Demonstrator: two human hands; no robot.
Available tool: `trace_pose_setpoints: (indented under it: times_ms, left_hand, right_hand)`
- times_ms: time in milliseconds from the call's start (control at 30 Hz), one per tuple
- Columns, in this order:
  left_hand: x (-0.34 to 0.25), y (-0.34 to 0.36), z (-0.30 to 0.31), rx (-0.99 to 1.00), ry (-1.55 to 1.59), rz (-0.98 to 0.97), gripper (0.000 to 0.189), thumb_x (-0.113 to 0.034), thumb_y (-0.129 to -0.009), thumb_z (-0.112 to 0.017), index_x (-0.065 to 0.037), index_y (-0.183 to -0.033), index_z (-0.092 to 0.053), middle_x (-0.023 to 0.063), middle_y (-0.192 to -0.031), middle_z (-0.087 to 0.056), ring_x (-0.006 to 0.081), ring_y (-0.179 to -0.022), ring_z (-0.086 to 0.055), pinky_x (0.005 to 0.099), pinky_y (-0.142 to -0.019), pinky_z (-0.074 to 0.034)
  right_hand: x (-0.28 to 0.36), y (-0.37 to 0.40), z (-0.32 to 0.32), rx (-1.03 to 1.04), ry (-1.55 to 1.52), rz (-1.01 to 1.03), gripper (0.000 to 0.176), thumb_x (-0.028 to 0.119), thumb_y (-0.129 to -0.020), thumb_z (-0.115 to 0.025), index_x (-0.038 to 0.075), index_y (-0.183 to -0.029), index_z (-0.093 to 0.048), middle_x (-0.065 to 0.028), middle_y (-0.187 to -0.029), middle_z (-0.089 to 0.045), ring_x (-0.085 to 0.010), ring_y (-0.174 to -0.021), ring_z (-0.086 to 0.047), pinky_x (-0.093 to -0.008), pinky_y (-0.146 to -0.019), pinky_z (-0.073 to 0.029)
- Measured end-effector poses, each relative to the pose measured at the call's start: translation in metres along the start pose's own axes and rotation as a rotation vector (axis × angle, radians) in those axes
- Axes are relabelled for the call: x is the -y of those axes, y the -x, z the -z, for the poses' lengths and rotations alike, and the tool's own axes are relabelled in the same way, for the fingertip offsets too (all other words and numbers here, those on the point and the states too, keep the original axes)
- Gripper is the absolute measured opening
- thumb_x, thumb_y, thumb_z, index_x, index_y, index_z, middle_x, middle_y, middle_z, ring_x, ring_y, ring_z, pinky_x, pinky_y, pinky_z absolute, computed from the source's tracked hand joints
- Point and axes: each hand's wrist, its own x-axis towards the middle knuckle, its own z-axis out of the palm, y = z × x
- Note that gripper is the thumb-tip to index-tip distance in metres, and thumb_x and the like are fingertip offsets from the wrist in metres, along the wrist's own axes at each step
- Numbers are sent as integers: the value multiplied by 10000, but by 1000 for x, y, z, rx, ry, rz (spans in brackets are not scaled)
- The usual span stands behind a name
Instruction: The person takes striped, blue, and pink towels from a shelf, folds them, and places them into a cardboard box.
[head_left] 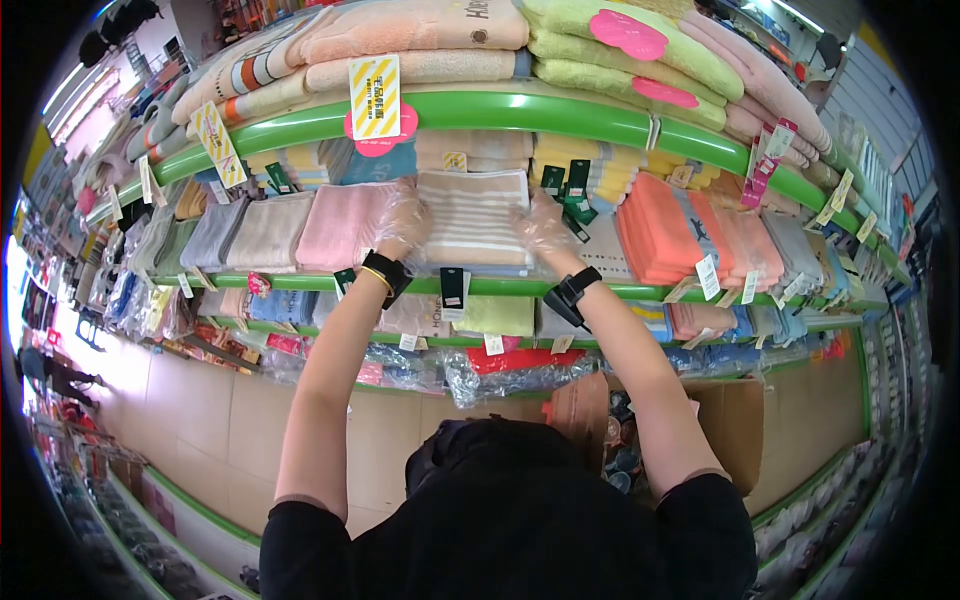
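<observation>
A beige-and-white striped towel (472, 215) lies folded on top of a stack on the middle shelf. My left hand (404, 222), in a clear plastic glove, grips its left edge, beside a folded pink towel (340, 225). On the opposite edge is my right hand (545, 228), gloved the same way, with fingers at the far right corner. Dark green tags (577, 180) hang just beyond the right hand. Both wrists carry black bands. Plastic glare blurs the fingertips, and the lower towels in the stack are mostly hidden.
A green shelf edge (480, 108) curves above my hands, bearing thick peach towels (415, 32) and lime towels (630, 50). Orange towels (660, 232) are stacked to the right. Below, a cardboard box (735, 430) stands on the floor. Another person (55, 375) is far left.
</observation>
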Motion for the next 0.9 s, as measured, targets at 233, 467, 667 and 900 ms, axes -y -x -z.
trace_pose_setpoints:
  times_ms: [233,467,667,900]
  left_hand:
    - [9,-1,-17,-51,-112,-18,513,-103,-827,-486,100,-1277,-345,343,-1185,-506,442,-1092,-523,439,-939,-429]
    - [-18,3,-22,-73,-405,118,533,-126,-847,-457,93,-1320,-350,272,-1058,-594,399,-837,-625,475,-737,-504]
    - [2,-1,-28,-391,-779,-605,296,-132,-819,-490,-3,-1067,-588,187,-978,-612,310,-764,-625,410,-649,-509]
    - [10,-5,-22,-175,-540,-545,236,-169,-869,-471,-33,-997,-615,123,-800,-635,287,-685,-621,411,-617,-506]
  right_hand:
    - [19,14,14,-179,196,129,414,195,-710,-720,47,-1055,-547,-250,-1181,-531,-437,-996,-566,-460,-789,-496]
    - [11,20,-3,-54,686,711,578,526,-869,-482,153,-1311,-489,-133,-1444,-372,-373,-1347,-294,-609,-1059,-230]
    - [13,24,-10,387,397,307,662,614,-876,-368,202,-1392,-418,-110,-1501,-286,-325,-1404,-196,-689,-1050,-141]
    - [4,69,42,122,262,570,376,342,-947,-467,123,-1237,-561,-110,-1354,-484,-283,-1260,-433,-431,-1016,-362]
